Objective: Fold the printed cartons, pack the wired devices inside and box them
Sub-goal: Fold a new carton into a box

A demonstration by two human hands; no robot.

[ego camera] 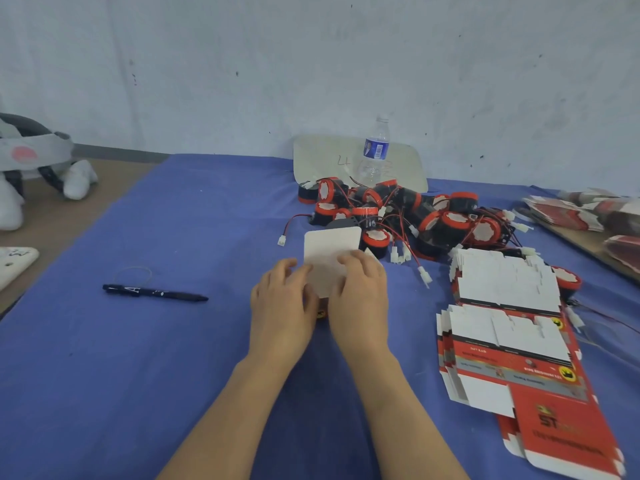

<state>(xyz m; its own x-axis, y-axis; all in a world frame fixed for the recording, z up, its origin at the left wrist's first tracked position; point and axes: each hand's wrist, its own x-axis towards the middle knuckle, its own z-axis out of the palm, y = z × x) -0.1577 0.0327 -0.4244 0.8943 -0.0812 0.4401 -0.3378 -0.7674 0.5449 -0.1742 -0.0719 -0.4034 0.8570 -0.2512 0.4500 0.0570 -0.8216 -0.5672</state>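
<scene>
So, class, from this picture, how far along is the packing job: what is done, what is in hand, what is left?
Done: nothing packed shows yet. In hand: the left hand and right hand hold one carton being folded, its white inside showing. Left: the pile of red and black wired devices lies unpacked, and the stack of flat cartons waits to the right.

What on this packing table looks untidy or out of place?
The wired devices lie in a tangled heap, leads crossing. A water bottle stands just behind them, and a pen lies loose on the blue cloth.
</scene>
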